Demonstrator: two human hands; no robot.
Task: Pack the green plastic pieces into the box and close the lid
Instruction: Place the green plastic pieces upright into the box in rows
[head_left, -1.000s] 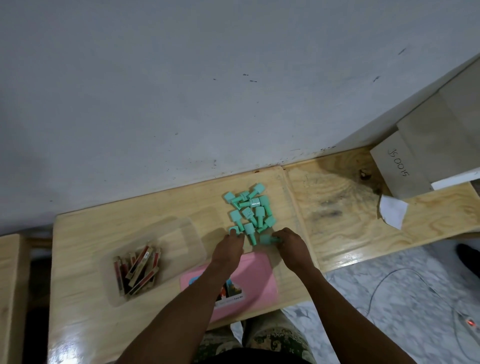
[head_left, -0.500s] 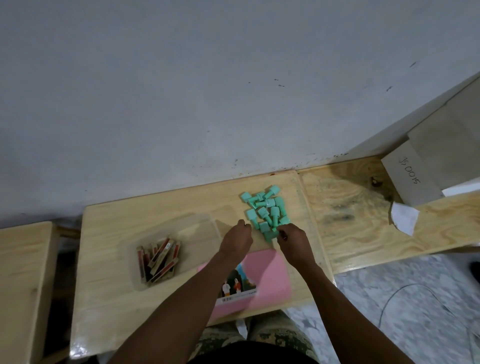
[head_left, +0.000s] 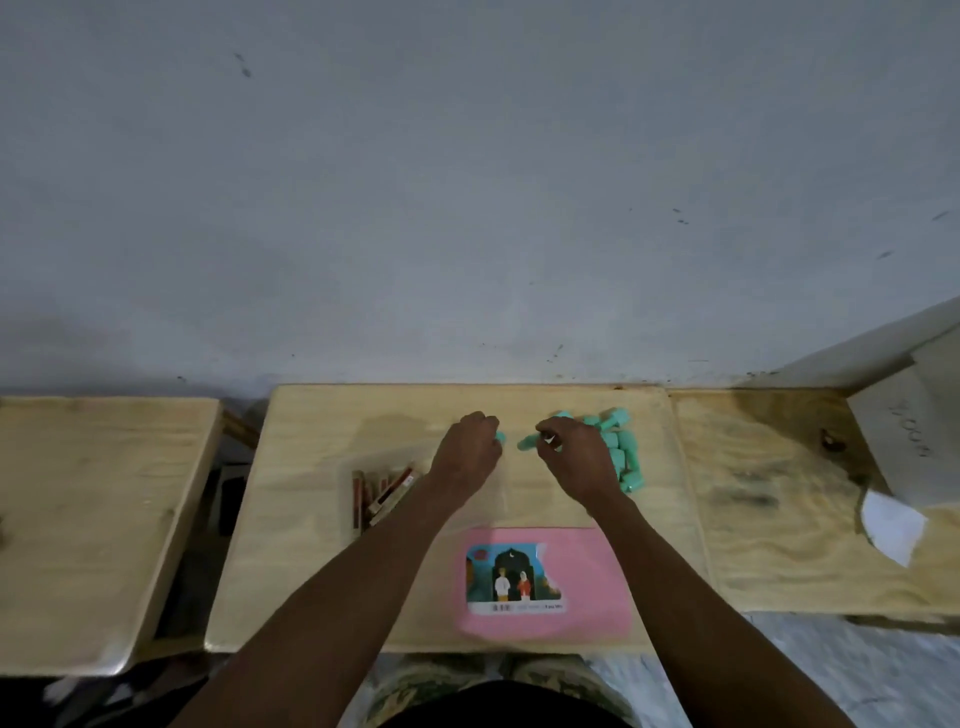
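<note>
Left hand: left hand (head_left: 470, 449) has curled fingers closed round a green bit (head_left: 500, 438) that peeks out at the fingertips; the rest of it is hidden in the hand.
Right hand: right hand (head_left: 571, 460) pinches a single green piece (head_left: 527, 442) between thumb and forefinger, and the piece points left toward the other hand.
Hands: near each other but apart, with a bare gap of table between the two green ends.
Task thing: a heap of small mint-green plastic pieces (head_left: 621, 457) lies on the table just right of the right hand, partly behind its knuckles and near the far right edge.
Box: clear plastic box (head_left: 358, 467) sits left of centre under the left wrist, lid off. Its walls are hard to make out. No green is seen inside it.
Box contents: brown and red flat sticks (head_left: 387, 491) are bunched in its left half.
Lid: pink flat lid (head_left: 587, 571) lies near the front edge between the forearms, apart from the box. It carries a picture label (head_left: 511, 577) with two small figures.
Table: pale wooden table (head_left: 649, 545), with a second wooden top (head_left: 93, 509) on the left and a third one (head_left: 779, 519) on the right.
Right side: grey cardboard box (head_left: 914, 436), with a white paper scrap (head_left: 891, 525) at its foot.
Back: grey scuffed wall (head_left: 467, 182).
Blur: the frame is soft, so piece shapes are unclear.
</note>
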